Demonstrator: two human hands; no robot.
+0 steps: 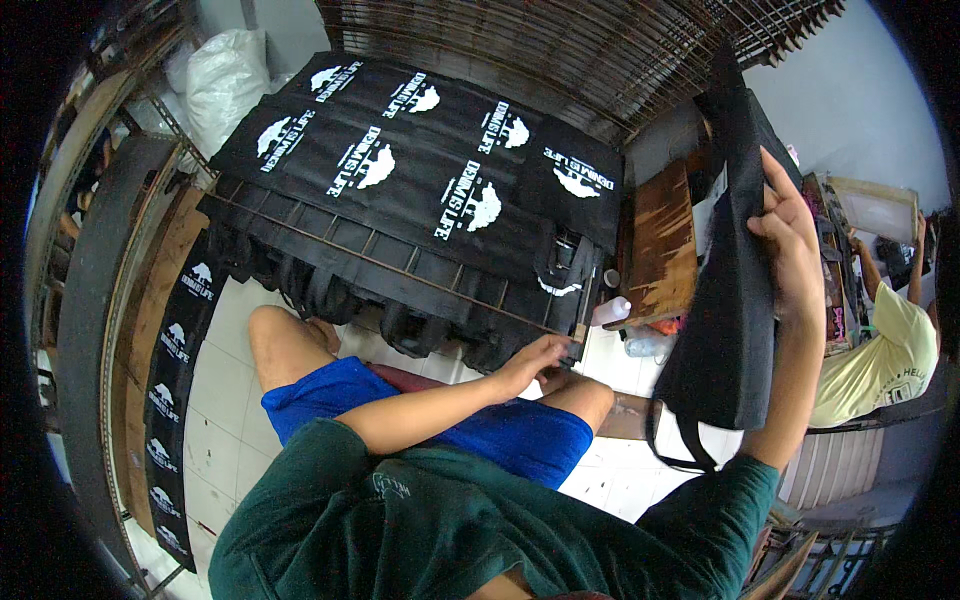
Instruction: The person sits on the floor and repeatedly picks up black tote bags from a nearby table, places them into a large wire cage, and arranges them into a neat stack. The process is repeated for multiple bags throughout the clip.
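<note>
My right hand (790, 235) is raised at the right and grips black fabric bags (725, 330), seen edge-on, with a dark strap loop hanging from the lower end. How many bags are in that grip I cannot tell. My left hand (535, 365) is low over my right knee, beside the near right corner of a metal rack (400, 268). Its fingers are loosely bent, with the thumb apart and nothing visible in them. Across the rack top lie black bags with white prints (370, 165). More black straps (330, 290) hang beneath its front edge.
A white bottle (611, 311) and a worn wooden board (660, 245) are right of the rack. Along the left stands a shelf frame with a printed black strip (180, 400). White plastic sacks (228, 90) sit behind. A person in a yellow shirt (875, 350) works at the far right.
</note>
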